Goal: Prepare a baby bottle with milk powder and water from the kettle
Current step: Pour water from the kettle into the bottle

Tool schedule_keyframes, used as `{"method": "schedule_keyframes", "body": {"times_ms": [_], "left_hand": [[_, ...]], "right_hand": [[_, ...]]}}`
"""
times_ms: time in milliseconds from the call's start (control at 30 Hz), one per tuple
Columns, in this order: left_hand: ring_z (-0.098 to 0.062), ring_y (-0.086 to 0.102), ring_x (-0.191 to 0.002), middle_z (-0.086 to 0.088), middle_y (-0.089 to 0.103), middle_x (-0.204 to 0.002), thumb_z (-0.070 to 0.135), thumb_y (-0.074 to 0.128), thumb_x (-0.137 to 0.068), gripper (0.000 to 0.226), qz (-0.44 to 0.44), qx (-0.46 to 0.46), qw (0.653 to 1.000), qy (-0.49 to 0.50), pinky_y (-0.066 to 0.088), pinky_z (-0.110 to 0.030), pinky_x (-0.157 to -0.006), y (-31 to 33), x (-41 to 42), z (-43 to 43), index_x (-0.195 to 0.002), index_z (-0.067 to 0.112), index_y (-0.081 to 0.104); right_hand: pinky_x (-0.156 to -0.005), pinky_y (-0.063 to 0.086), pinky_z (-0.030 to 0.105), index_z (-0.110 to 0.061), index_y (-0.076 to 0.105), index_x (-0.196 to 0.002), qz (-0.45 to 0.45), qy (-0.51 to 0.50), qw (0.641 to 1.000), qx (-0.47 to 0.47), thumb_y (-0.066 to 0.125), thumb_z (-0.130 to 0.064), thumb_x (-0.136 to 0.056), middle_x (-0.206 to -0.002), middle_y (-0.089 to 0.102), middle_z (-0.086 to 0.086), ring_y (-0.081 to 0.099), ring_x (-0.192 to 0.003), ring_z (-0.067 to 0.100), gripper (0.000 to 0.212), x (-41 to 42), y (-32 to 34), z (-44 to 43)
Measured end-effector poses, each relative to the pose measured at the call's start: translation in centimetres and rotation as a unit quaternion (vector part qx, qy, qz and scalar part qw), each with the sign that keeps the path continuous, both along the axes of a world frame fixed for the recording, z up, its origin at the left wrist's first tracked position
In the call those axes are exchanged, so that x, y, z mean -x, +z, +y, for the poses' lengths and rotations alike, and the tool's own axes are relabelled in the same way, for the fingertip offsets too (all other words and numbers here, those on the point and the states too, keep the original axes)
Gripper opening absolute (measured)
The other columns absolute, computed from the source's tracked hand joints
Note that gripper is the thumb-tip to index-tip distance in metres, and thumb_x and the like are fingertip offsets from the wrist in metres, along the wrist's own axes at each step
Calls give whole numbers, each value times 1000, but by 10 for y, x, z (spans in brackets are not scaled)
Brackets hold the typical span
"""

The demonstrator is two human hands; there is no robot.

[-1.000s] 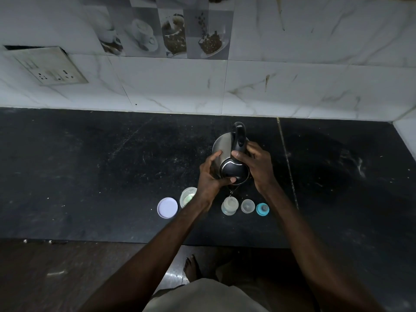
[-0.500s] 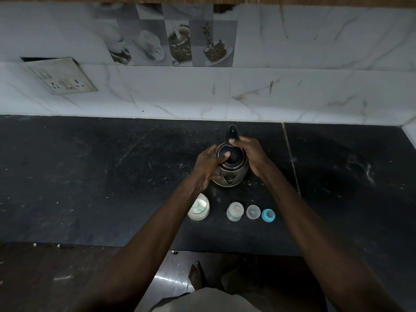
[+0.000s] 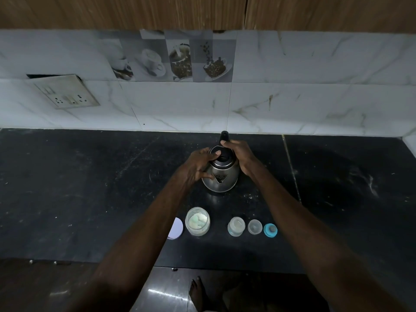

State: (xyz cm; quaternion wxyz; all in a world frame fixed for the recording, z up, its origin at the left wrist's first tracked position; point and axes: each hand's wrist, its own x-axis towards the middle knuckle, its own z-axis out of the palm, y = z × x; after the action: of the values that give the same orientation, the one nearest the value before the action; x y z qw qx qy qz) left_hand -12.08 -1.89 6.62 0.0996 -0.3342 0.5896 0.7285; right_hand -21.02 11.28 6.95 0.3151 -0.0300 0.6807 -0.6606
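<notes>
Grip: right hand (image 3: 242,157) wrapped on the black handle, left hand (image 3: 198,167) curled round the body with a fingertip on the lid. Both clamp the kettle (image 3: 221,179), centre frame, upright, spout facing frame bottom. Brushed steel, conical, plastic lid. Open baby bottle (image 3: 236,226) is below the spout, upright, translucent, well apart, with the right arm nearer. Glass powder jar (image 3: 197,221) to its left. Scuffed black stone counter (image 3: 90,188).

Lid (image 3: 177,228) half hidden behind left forearm (image 3: 144,233). Left side of kettle (image 3: 221,179) covered by left hand (image 3: 198,164); handle (image 3: 224,136) mostly under right hand (image 3: 239,155). Water level in bottle (image 3: 236,226) too dim to tell. Foot (image 3: 198,293) cut by bottom edge.
</notes>
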Motion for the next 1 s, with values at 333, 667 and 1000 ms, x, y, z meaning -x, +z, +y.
{"method": "schedule_keyframes", "body": {"times_ms": [333, 667, 1000], "left_hand": [[-21, 67, -96, -2, 73, -108, 28, 75, -95, 42, -13, -17, 1000, -7, 64, -57, -78, -4, 13, -13, -132, 9, 66], [-23, 67, -94, -6, 71, -114, 32, 75, -95, 47, -26, 1, 1000, -12, 64, -55, -72, -9, 23, -17, -133, 7, 65], [-38, 64, -121, -18, 67, -135, 32, 75, -95, 47, -34, 16, 999, -4, 61, -63, -79, -10, 26, -15, -131, 4, 65]], "right_hand": [[-89, 53, 41, 12, 71, -117, 0, -4, 1000, -29, 70, -19, -99, -107, 73, 26, 69, -94, 32, 36, 10, -7, -9], [-95, 54, 45, 7, 73, -120, 1, 4, 998, -59, 68, -24, -101, -118, 73, 29, 69, -97, 32, 36, 17, -6, -15], [-93, 52, 42, 9, 71, -120, 6, 15, 998, -57, 66, -25, -102, -120, 72, 31, 68, -98, 32, 39, 20, -10, -13]]}}
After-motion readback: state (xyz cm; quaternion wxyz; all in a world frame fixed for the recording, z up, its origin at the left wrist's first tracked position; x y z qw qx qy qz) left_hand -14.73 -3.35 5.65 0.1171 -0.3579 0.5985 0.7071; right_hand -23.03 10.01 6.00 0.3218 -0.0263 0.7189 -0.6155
